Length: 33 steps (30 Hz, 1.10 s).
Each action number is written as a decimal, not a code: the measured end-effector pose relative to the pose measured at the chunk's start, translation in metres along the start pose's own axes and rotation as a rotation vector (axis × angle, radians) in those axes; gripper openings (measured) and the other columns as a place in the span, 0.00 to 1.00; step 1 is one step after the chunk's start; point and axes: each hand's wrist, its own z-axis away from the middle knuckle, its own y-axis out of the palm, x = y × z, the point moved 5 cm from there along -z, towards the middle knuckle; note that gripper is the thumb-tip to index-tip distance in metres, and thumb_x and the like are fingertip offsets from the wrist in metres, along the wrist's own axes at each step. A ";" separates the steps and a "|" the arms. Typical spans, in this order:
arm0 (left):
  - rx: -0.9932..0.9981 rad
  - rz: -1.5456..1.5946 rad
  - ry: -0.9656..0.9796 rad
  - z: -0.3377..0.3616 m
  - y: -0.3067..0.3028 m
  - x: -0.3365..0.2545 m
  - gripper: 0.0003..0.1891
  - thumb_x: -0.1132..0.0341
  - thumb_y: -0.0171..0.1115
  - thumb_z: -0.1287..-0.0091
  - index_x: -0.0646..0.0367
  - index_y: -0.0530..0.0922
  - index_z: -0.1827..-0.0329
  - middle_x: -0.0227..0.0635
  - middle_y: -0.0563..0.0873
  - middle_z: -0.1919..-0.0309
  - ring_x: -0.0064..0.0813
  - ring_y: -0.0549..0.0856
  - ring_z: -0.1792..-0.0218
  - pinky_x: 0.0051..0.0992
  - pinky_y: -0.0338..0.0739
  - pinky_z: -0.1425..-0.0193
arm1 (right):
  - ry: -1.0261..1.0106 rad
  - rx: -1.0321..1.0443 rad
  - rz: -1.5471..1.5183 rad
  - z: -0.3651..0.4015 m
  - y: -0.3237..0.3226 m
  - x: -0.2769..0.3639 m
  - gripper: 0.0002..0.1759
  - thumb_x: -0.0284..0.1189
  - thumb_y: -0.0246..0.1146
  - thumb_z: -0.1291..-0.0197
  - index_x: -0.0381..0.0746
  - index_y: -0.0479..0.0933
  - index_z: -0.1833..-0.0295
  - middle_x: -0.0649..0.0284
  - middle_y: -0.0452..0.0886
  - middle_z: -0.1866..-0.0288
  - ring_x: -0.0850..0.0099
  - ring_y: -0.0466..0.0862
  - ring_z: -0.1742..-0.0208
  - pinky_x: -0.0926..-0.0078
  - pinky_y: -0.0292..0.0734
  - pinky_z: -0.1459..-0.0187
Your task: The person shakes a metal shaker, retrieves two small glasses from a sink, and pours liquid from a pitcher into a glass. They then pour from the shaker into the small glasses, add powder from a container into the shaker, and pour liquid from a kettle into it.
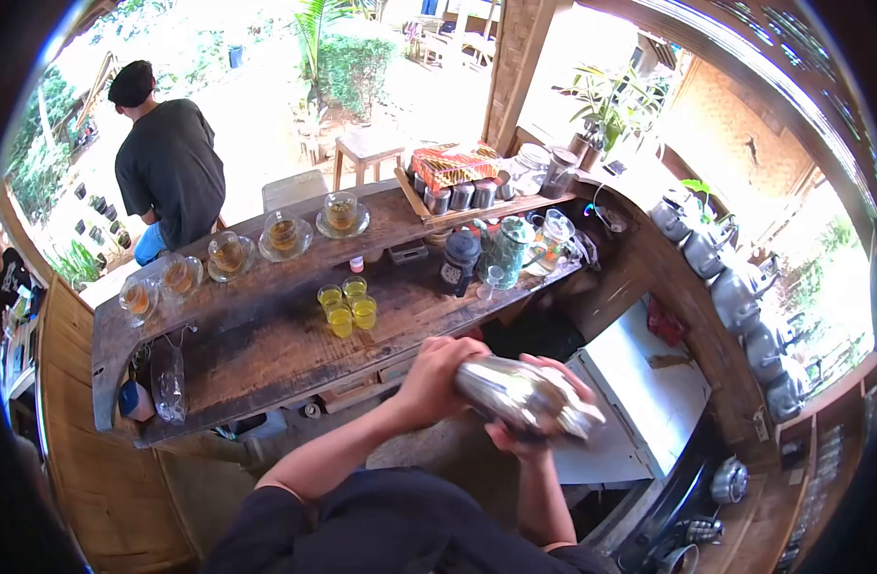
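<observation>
Between my two hands a shiny metal cocktail shaker (511,390) lies tilted in the air, in front of the bar counter. My left hand (437,378) is closed around its left, upper end. My right hand (574,381) grips the other end from the right, with fingers showing above and below it; that end is blurred. Beyond my left hand, several small glasses of yellow drink (347,308) stand close together on the wooden counter (257,359). Nearer the shaker's far side are a dark lidded jar (460,263) and a green patterned pitcher (505,251).
Along the raised shelf stand several glass cups of amber drink (283,232) on saucers. A tray (429,212) holds jars and a red-yellow packet. Metal kettles (740,292) line the right ledge above a white cabinet top (649,383). A person in black (175,163) sits beyond the counter.
</observation>
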 end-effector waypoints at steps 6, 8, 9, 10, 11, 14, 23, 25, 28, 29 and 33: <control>0.006 -0.047 0.023 0.001 0.026 -0.009 0.28 0.65 0.81 0.53 0.51 0.80 0.47 0.34 0.89 0.56 0.41 0.87 0.52 0.39 0.71 0.39 | -0.008 -0.174 -0.152 0.006 -0.032 0.017 0.66 0.38 0.91 0.63 0.37 0.53 0.25 0.49 0.72 0.33 0.56 0.79 0.33 0.53 0.78 0.31; -0.051 -0.072 0.124 -0.018 0.011 -0.059 0.27 0.66 0.81 0.53 0.50 0.80 0.47 0.34 0.89 0.56 0.40 0.87 0.53 0.39 0.71 0.39 | -0.241 -0.182 -0.175 -0.006 -0.052 0.054 0.72 0.48 0.89 0.60 0.47 0.45 0.19 0.43 0.67 0.30 0.46 0.80 0.33 0.44 0.84 0.36; -0.116 -0.092 0.231 -0.022 0.005 -0.079 0.27 0.67 0.80 0.53 0.50 0.80 0.47 0.33 0.88 0.56 0.39 0.86 0.54 0.38 0.70 0.38 | -0.361 -0.191 -0.191 -0.009 -0.058 0.065 0.74 0.53 0.89 0.61 0.48 0.45 0.18 0.43 0.67 0.30 0.46 0.81 0.34 0.44 0.85 0.37; -0.155 -0.112 0.268 -0.024 0.005 -0.088 0.26 0.68 0.79 0.52 0.50 0.80 0.48 0.32 0.88 0.57 0.37 0.85 0.56 0.37 0.68 0.37 | -0.357 -0.189 -0.194 -0.013 -0.059 0.063 0.74 0.53 0.89 0.61 0.48 0.45 0.18 0.43 0.67 0.30 0.46 0.81 0.34 0.44 0.85 0.37; -0.158 -0.117 0.264 -0.022 0.009 -0.084 0.26 0.68 0.79 0.52 0.50 0.80 0.48 0.32 0.88 0.57 0.37 0.85 0.56 0.37 0.68 0.37 | -0.441 -0.158 -0.146 -0.015 -0.057 0.063 0.75 0.55 0.88 0.61 0.46 0.44 0.18 0.43 0.68 0.31 0.47 0.81 0.34 0.47 0.86 0.38; -0.071 -0.052 0.031 0.000 0.043 -0.020 0.25 0.69 0.78 0.53 0.52 0.81 0.50 0.34 0.89 0.55 0.39 0.87 0.52 0.38 0.69 0.37 | -0.286 0.029 0.378 -0.005 -0.050 0.031 0.69 0.49 0.87 0.56 0.40 0.48 0.19 0.47 0.72 0.33 0.55 0.82 0.35 0.60 0.84 0.37; -0.129 -0.102 0.208 -0.035 0.018 -0.096 0.23 0.70 0.78 0.52 0.51 0.82 0.51 0.30 0.88 0.54 0.36 0.86 0.52 0.38 0.67 0.36 | -0.447 -0.122 -0.174 -0.019 -0.081 0.072 0.74 0.49 0.86 0.54 0.49 0.37 0.16 0.45 0.62 0.27 0.48 0.78 0.31 0.51 0.82 0.36; -0.170 -0.149 0.303 -0.034 0.015 -0.100 0.24 0.70 0.78 0.52 0.51 0.81 0.50 0.30 0.88 0.54 0.36 0.86 0.53 0.38 0.67 0.36 | -0.405 -0.204 -0.196 -0.017 -0.078 0.067 0.76 0.53 0.87 0.58 0.45 0.39 0.16 0.46 0.65 0.30 0.49 0.79 0.32 0.51 0.83 0.36; -0.094 -0.086 0.000 -0.005 0.044 -0.024 0.28 0.67 0.80 0.55 0.51 0.80 0.48 0.33 0.88 0.54 0.42 0.86 0.51 0.39 0.70 0.37 | -0.076 -0.060 -0.015 -0.003 -0.059 0.004 0.68 0.43 0.90 0.64 0.40 0.55 0.21 0.50 0.73 0.32 0.57 0.82 0.35 0.59 0.80 0.34; -0.089 -0.087 -0.002 0.013 0.054 -0.013 0.28 0.67 0.80 0.55 0.51 0.80 0.48 0.33 0.88 0.54 0.42 0.86 0.51 0.39 0.70 0.37 | -0.006 -0.069 0.392 0.011 -0.060 -0.010 0.65 0.40 0.90 0.66 0.36 0.59 0.24 0.52 0.75 0.35 0.61 0.81 0.35 0.60 0.76 0.31; 0.052 -0.033 -0.250 0.011 0.054 -0.019 0.27 0.68 0.78 0.54 0.50 0.80 0.48 0.35 0.88 0.55 0.42 0.85 0.52 0.37 0.70 0.39 | 0.064 -0.124 -0.070 0.004 -0.071 0.002 0.65 0.39 0.90 0.66 0.35 0.58 0.24 0.51 0.76 0.36 0.61 0.82 0.36 0.61 0.78 0.32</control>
